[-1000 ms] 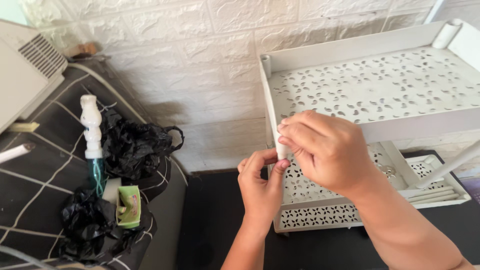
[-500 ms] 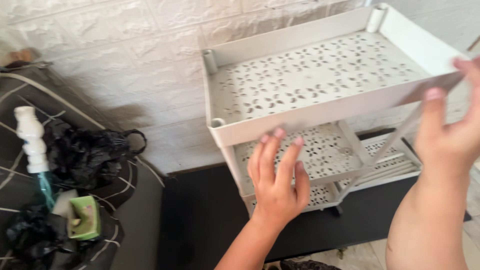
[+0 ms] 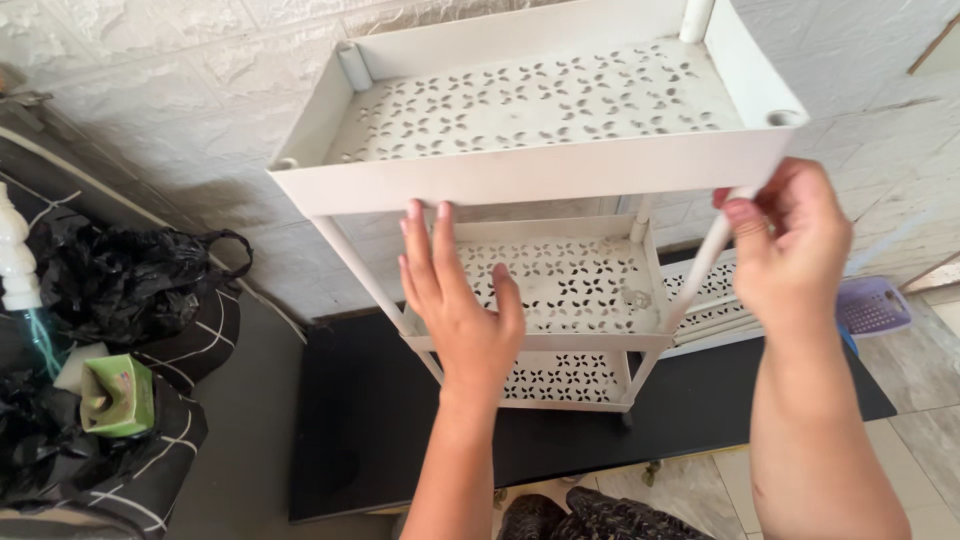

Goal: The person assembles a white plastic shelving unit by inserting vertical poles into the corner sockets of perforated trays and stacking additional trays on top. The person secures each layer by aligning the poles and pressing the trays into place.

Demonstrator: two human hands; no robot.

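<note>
A white plastic three-tier rack stands against the wall, its top tray (image 3: 540, 170) pierced with a leaf pattern. My left hand (image 3: 455, 300) is open, fingers stretched up, fingertips at the underside of the top tray's front wall, in front of the middle shelf (image 3: 570, 285). My right hand (image 3: 790, 250) is closed around the white front right leg tube (image 3: 700, 270) just below the top tray's corner. The bottom shelf (image 3: 565, 380) shows under the middle one.
A black mat (image 3: 400, 420) lies under the rack on a tiled floor. At left, black plastic bags (image 3: 120, 280), a green box (image 3: 118, 395) and a white bottle top (image 3: 15, 260) rest on a dark checked cushion. A purple basket (image 3: 872, 305) sits at right.
The view swung so the whole rack is centred. My left hand rose to the top tray's front edge. My right hand came in from the right and closed on the front right leg.
</note>
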